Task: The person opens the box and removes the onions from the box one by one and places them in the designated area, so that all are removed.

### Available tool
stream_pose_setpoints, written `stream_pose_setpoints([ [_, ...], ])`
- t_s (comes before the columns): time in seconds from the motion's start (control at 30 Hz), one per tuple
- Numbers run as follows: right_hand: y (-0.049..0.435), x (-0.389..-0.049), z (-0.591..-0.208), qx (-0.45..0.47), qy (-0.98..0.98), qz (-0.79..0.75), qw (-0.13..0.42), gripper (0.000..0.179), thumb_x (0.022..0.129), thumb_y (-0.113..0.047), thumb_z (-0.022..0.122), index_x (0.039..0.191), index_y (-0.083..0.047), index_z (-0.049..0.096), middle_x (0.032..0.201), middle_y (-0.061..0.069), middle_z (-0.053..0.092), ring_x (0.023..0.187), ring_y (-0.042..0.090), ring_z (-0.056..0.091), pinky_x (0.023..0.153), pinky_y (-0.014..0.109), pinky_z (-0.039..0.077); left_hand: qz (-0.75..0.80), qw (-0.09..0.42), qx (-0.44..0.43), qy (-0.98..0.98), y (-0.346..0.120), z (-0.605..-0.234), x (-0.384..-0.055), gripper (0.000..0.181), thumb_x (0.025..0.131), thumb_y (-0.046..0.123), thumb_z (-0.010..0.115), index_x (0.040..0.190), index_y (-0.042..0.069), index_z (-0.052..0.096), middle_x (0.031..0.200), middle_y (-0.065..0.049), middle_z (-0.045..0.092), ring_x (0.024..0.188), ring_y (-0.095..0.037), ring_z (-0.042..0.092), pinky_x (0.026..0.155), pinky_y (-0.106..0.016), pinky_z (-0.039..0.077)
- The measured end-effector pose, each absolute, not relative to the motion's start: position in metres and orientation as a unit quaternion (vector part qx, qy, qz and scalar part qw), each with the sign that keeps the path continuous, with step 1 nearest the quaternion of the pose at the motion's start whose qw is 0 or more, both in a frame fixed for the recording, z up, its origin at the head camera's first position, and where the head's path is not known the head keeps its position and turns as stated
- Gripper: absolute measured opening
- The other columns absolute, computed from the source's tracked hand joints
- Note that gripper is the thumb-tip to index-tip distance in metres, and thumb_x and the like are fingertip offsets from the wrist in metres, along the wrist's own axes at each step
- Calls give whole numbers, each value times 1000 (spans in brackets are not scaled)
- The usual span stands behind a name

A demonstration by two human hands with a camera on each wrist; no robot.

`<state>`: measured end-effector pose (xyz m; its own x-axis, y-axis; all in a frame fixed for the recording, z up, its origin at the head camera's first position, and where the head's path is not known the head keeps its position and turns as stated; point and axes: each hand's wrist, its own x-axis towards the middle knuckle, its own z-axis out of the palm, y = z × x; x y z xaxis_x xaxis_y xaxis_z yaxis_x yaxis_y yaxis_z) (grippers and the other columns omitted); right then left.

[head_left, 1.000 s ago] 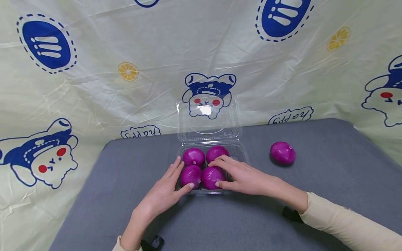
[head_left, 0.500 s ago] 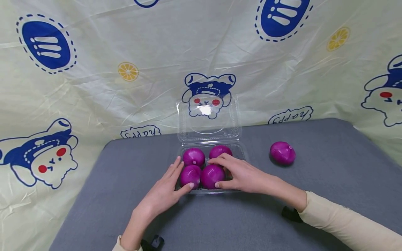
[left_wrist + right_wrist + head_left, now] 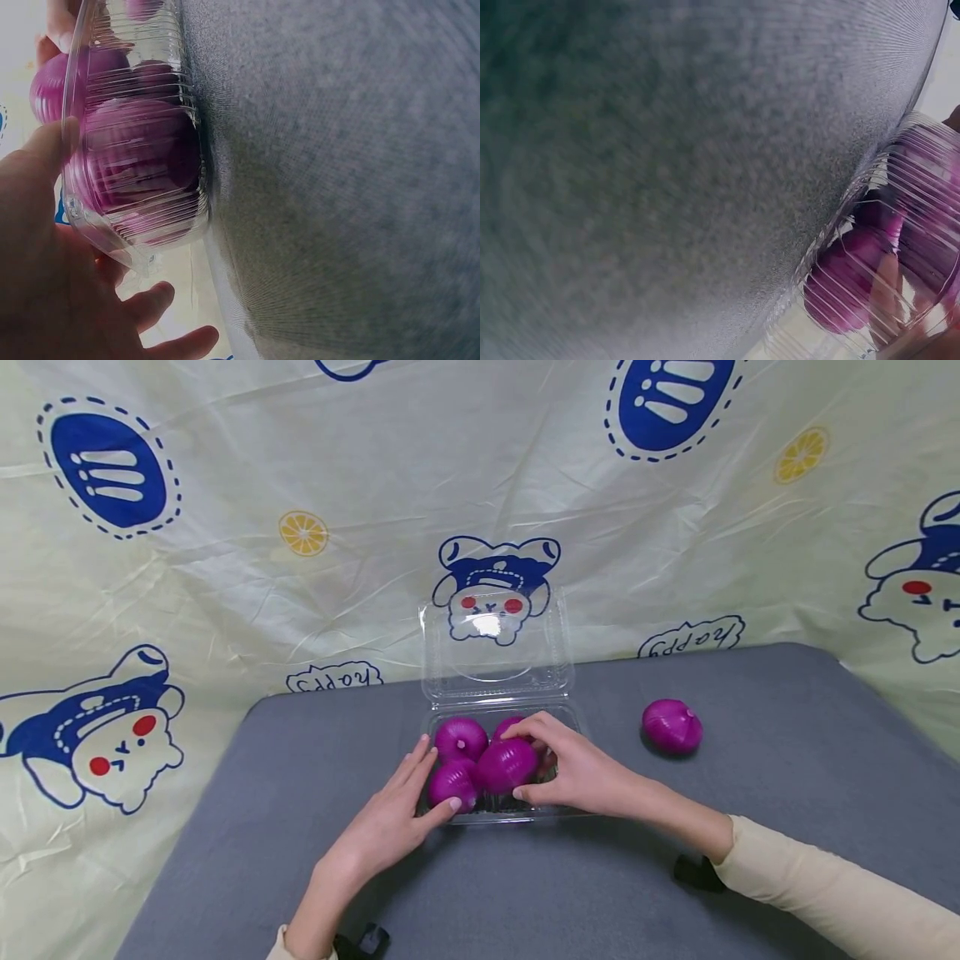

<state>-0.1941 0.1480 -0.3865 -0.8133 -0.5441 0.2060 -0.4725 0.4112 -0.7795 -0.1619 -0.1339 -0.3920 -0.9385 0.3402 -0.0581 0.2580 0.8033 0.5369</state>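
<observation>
My right hand (image 3: 573, 764) grips a red onion (image 3: 506, 766) between thumb and fingers. In the left wrist view this onion (image 3: 46, 88) sticks up above the rim of the clear plastic clamshell box (image 3: 112, 229). Three other red onions lie in the box: front left (image 3: 452, 783), back left (image 3: 461, 739) and back right (image 3: 507, 725), the last partly covered by the right hand. At the box's left side rests my left hand (image 3: 393, 822), its fingers fairly straight and its thumb over the front rim. The right wrist view catches fingers (image 3: 885, 296) through the ribbed wall.
The box's clear lid (image 3: 495, 683) stands raised at the back, near a printed cloth backdrop (image 3: 360, 593). A single red onion (image 3: 672, 727) sits on the grey tabletop (image 3: 300, 777) to the right of the box.
The right hand has raised the front right onion and tilted it toward the left. The back right onion shifted a little to the right earlier. My left hand stays where it was.
</observation>
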Motion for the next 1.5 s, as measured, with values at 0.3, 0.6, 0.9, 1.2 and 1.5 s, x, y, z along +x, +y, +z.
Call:
stream_pose_setpoints([
  [0.3, 153, -189, -381, -288, 843, -452, 42, 65, 77, -17, 85, 130, -33, 49, 125, -8, 55, 107, 18, 57, 81, 39, 56, 267, 80, 154, 948, -133, -392, -161, 86, 90, 62, 58, 157, 20, 26, 164, 9, 7, 149, -24, 15, 108, -59, 31],
  [0.6, 168, -180, -377, -290, 853, -428, 73, 66, 80, -19, 82, 133, -30, 44, 128, -4, 54, 111, 18, 56, 86, 40, 55, 263, 76, 156, 949, -134, -392, -160, 85, 91, 61, 58, 157, 19, 26, 164, 8, 8, 149, -24, 14, 109, -60, 30],
  [0.9, 182, -170, -372, -309, 862, -398, 55, 75, 82, -16, 81, 145, -29, 41, 139, -6, 45, 120, 17, 51, 91, 40, 51, 256, 63, 163, 951, -135, -392, -161, 85, 91, 61, 57, 157, 16, 28, 164, 6, 9, 148, -27, 16, 110, -58, 29],
  [1.2, 203, -162, -361, -334, 874, -354, 2, 70, 74, -5, 82, 129, -38, 55, 132, -8, 44, 117, 16, 50, 86, 33, 54, 256, 68, 161, 951, -134, -393, -161, 86, 90, 62, 57, 157, 17, 27, 164, 7, 9, 149, -26, 15, 109, -59, 29],
  [1.5, 222, -160, -358, -326, 876, -353, -37, 76, 71, 5, 82, 129, -33, 53, 142, -4, 46, 126, 22, 48, 85, 37, 55, 255, 73, 157, 951, -133, -392, -163, 86, 90, 62, 58, 157, 18, 26, 164, 6, 9, 149, -27, 15, 108, -62, 29],
])
